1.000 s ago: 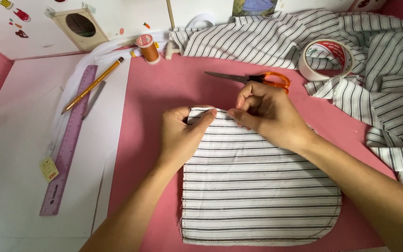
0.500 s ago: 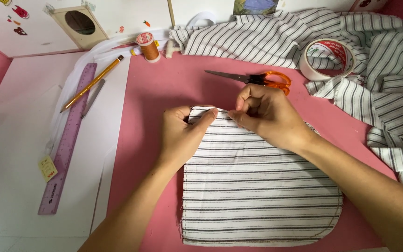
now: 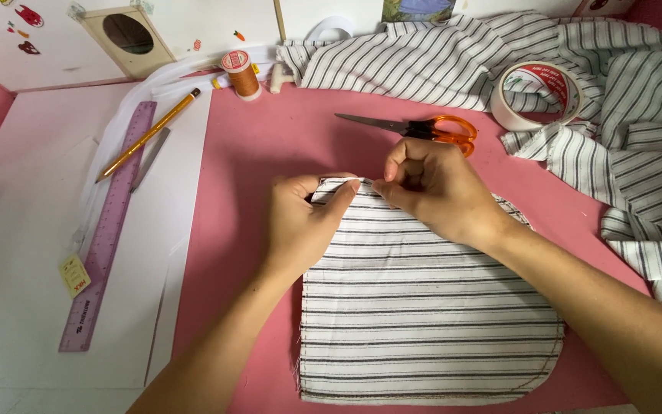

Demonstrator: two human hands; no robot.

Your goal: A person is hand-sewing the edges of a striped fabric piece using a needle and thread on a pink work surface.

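A white fabric piece with dark stripes (image 3: 423, 322) lies flat on the pink surface (image 3: 270, 146), its lower right corner rounded. My left hand (image 3: 300, 222) presses on its top left part, thumb and fingers pinching the folded top edge. My right hand (image 3: 430, 188) pinches the same top edge just to the right, fingertips almost touching the left ones. Orange-handled scissors (image 3: 415, 128) lie just beyond my right hand, blades pointing left.
A heap of striped cloth (image 3: 614, 100) fills the back and right side. A tape roll (image 3: 536, 93) rests on it. An orange thread spool (image 3: 240, 74) stands at the back. A pencil (image 3: 147, 136) and purple ruler (image 3: 109, 230) lie on white paper (image 3: 24, 245) at left.
Both hands stay on the top edge of the striped piece; the fingers shift only slightly along the fold.
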